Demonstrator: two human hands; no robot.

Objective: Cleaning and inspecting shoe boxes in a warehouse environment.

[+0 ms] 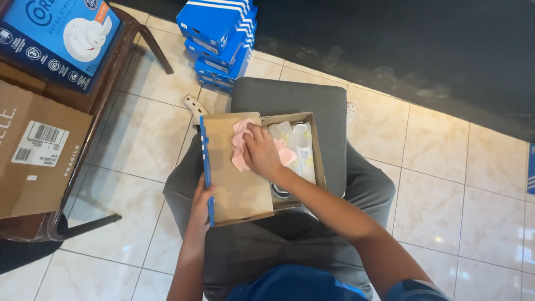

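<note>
My right hand (261,153) has its fingers curled down onto a pink cloth (241,146), pressing it flat against the raised brown lid (237,178) of an open shoe box (319,161) on my lap. My left hand (200,202) pinches the lid's blue edge, fingers closed around it. Clear plastic bags (298,142) lie inside. Blue boxes (220,39) are stacked on the floor beyond the grey stool (290,96).

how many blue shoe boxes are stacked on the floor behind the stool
4, as far as shows: top box, second, third, and a thin bottom one, all stacked on the tiled floor beyond the grey stool. More may be hidden behind.
</note>
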